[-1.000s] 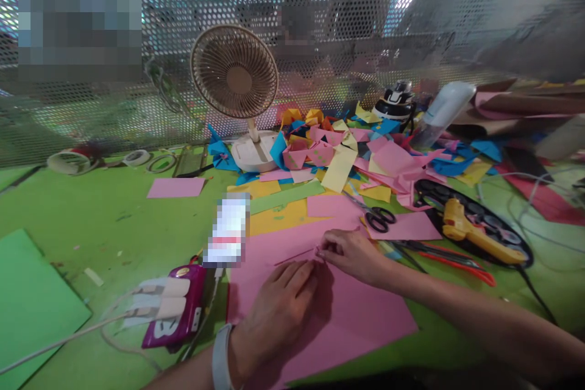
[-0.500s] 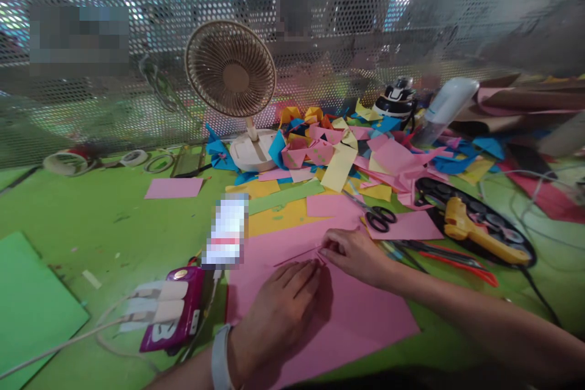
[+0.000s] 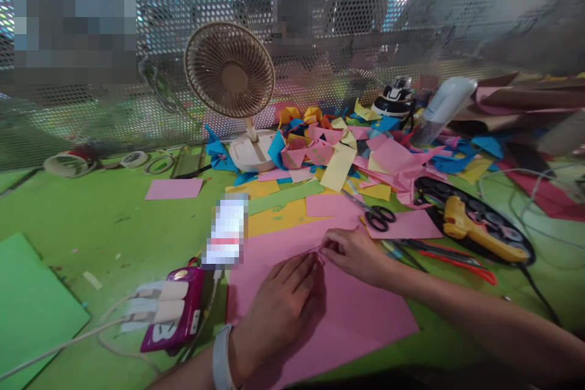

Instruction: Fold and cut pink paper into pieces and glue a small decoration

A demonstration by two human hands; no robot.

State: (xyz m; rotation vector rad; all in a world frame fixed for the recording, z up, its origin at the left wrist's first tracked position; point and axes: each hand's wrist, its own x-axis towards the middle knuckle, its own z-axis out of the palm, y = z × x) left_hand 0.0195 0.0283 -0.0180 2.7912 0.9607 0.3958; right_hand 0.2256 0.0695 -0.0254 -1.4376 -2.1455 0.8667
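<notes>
A large pink paper sheet (image 3: 370,323) lies on the green table in front of me. On it, a smaller pink piece of paper (image 3: 307,252) shows as a thin edge near my fingertips, mostly covered by my hands. My left hand (image 3: 281,301), with a pale band at the wrist, rests with fingers stretched flat over this piece. From the right, my right hand (image 3: 350,255) has its thumb and fingers pinched together at the piece's right end, close to the left fingertips.
Scissors (image 3: 379,218), a box cutter (image 3: 457,259) and a yellow glue gun (image 3: 479,234) lie at right. Cut and folded papers (image 3: 340,164) pile up behind, beside a fan (image 3: 235,79). To the left are a phone (image 3: 226,228) and a purple power strip (image 3: 173,311) with cables.
My left fingers have shifted slightly on the small pink piece. My right hand stays pinched in nearly the same place.
</notes>
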